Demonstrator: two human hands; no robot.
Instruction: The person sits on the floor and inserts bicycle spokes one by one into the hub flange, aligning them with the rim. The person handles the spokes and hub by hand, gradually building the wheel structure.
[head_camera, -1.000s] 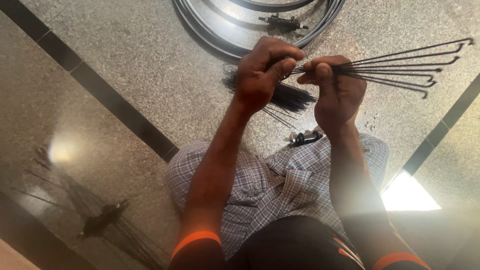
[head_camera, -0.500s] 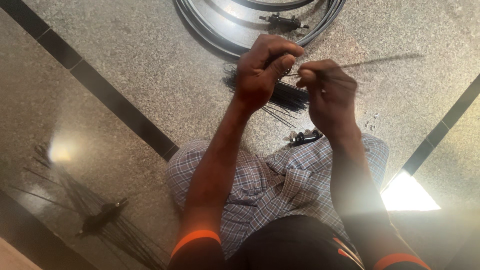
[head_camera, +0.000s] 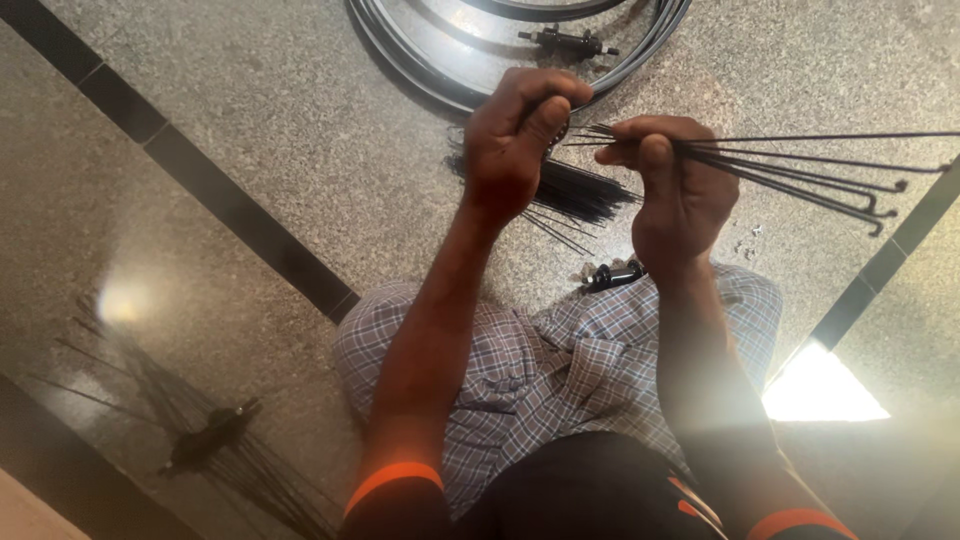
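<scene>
My right hand (head_camera: 672, 190) grips spokes (head_camera: 800, 170) fanned; left hand (head_camera: 515, 140) pinches ends; best kept aligned, untangled.

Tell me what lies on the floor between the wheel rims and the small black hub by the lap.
Head view: a pile of black spokes lies between the rims and hub, partly hidden by both hands.

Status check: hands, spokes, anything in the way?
Right hand gripping spoke bundle, fanned to its right. Left hand fisted beside it, contents unclear. Loose spoke pile and rims on floor beneath.
</scene>
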